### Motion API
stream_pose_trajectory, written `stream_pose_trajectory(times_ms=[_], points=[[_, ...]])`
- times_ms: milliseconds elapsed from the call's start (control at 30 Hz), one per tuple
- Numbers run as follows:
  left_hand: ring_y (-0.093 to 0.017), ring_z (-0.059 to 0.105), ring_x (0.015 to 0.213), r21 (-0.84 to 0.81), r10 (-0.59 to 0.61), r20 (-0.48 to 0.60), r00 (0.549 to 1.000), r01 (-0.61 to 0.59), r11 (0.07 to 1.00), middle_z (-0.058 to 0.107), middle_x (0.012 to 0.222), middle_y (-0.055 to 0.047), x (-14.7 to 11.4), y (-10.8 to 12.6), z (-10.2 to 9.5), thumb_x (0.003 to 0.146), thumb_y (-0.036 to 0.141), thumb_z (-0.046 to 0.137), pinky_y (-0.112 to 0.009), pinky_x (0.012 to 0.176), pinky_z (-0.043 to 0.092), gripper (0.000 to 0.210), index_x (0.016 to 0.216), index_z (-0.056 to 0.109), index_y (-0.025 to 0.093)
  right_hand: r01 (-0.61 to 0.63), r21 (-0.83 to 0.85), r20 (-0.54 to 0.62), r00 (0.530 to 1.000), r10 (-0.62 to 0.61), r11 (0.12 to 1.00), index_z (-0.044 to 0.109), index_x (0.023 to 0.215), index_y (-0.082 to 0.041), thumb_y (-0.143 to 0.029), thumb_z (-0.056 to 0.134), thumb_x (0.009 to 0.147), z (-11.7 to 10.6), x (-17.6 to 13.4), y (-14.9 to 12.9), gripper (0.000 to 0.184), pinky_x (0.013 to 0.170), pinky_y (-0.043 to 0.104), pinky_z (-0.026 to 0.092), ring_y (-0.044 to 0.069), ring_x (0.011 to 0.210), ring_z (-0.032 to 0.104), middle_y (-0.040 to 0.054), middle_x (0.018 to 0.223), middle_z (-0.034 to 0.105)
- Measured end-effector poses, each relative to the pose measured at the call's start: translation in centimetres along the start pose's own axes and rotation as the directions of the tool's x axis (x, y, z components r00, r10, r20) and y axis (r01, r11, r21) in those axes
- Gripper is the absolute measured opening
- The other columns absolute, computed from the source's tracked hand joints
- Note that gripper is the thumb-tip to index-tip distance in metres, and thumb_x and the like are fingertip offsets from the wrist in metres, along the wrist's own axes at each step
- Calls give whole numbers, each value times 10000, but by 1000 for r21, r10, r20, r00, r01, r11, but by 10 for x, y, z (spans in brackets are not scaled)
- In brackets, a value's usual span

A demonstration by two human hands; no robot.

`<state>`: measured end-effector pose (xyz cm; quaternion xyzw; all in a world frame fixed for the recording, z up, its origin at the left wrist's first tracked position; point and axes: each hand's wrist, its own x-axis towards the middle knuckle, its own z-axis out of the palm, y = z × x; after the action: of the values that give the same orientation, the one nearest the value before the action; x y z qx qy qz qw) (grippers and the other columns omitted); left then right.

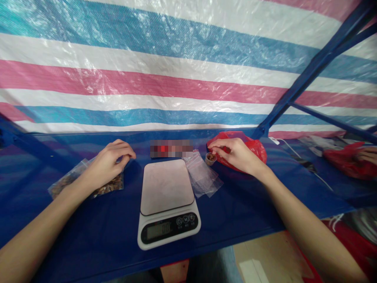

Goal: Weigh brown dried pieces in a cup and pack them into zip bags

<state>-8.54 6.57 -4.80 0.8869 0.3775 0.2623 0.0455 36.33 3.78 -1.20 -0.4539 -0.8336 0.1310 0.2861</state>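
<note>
My left hand (116,161) is beside a clear zip bag (113,184) of brown pieces, which my forearm partly covers. Its fingers curl to meet the thumb, and nothing shows in them. At the right, my right hand (232,151) has thumb and fingers pinched together just above a small cup (211,159) of brown bits. Whatever the pinch may hold is too small to make out. Behind that hand lies a red plastic bag (259,147). A white kitchen scale (167,192) sits between my hands with a bare plate; its display seems to read zero.
Several flat clear zip bags (203,175) lie right of the scale, by a blurred-out item (171,149). A white cable (294,153) crosses the blue table (235,212). Another person's hand (368,155) touches a red bag at far right. Striped sheeting and blue bars stand behind.
</note>
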Motion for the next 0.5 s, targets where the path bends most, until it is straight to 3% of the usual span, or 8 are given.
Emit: stream_pose_trajectory(times_ms=[300, 500], points=[[-244, 635, 963, -9, 10, -19, 1000, -11, 1000, 760, 928, -53, 1, 0, -1, 1032, 172, 463, -401, 903, 483, 304, 881, 726, 198, 35, 82, 79, 996, -42, 996, 792, 1194, -210, -246, 564, 1055, 2, -2, -1, 269, 800, 279, 593, 191, 883, 796, 54, 1018, 843], [-245, 637, 954, -5, 5, -27, 1000, -5, 1000, 761, 923, -50, 2, 2, 0, 1025, 175, 460, -405, 904, 483, 306, 869, 720, 204, -31, 105, 21, 999, 29, 994, 757, 1257, -191, -273, 538, 1065, 0, -2, -5, 303, 764, 291, 594, 207, 870, 803, 69, 970, 844]])
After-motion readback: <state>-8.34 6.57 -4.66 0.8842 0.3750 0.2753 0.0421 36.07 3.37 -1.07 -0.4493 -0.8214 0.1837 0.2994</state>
